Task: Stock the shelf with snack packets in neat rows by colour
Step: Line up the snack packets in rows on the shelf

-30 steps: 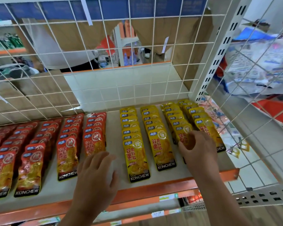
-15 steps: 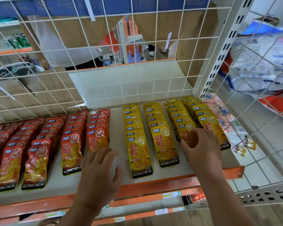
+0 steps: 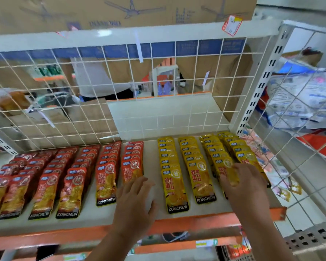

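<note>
Red snack packets [image 3: 105, 181] lie in several overlapping rows on the left of the white shelf [image 3: 154, 189]. Yellow packets [image 3: 175, 187] fill several rows on the right. My left hand [image 3: 134, 204] hovers open, fingers spread, over the bare gap between the red and yellow rows, its fingertips near the front red packet [image 3: 131, 169]. My right hand [image 3: 243, 187] lies on the front yellow packet [image 3: 227, 171] of the third yellow row, fingers curled on it and covering its lower half.
A white wire grid [image 3: 120, 91] backs the shelf and another closes the right side [image 3: 299, 129]. The orange shelf lip [image 3: 177, 225] runs along the front. A cardboard box [image 3: 120, 10] sits on top. A person stands behind the grid [image 3: 98, 80].
The camera has tilted up, so the top box is now in view. Both hands stay in nearly the same places on the shelf.
</note>
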Demonstrator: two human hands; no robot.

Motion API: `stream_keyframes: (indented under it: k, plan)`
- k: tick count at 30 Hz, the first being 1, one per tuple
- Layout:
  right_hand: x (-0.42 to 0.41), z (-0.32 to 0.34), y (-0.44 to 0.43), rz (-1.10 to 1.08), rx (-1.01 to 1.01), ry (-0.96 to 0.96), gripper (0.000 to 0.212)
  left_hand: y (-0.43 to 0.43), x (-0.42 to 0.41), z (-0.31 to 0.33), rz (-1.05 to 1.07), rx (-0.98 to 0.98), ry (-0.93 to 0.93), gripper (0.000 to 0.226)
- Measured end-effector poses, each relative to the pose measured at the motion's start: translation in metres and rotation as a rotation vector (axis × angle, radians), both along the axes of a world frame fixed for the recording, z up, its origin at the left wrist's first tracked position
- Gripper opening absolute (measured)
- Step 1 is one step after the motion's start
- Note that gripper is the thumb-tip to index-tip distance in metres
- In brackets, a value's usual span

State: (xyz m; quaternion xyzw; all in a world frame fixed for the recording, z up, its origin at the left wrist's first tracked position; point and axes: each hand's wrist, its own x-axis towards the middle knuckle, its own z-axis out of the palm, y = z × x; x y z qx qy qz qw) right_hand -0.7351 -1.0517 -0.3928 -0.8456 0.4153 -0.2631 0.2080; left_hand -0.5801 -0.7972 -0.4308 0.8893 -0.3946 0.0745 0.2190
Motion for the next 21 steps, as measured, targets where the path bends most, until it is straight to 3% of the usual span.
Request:
stream_keyframes:
  k: [4,8,12,21]
  plan:
    - [0.017,0.034,0.028,0.064,-0.060,-0.039,0.040,0.024,0.001,0.031,0.050,-0.199,0.027,0.048]
    - [0.045,0.073,0.083,0.129,-0.160,-0.079,0.044,0.079,0.024,0.083,0.135,-0.258,-0.046,0.049]
    - [0.076,0.113,0.161,0.253,-0.240,-0.130,0.045,0.162,0.047,0.137,0.278,-0.293,-0.140,0.054]
    - [0.148,0.199,0.399,0.667,-0.215,-0.267,0.046,0.394,0.053,0.234,0.488,-0.379,-0.341,0.057]
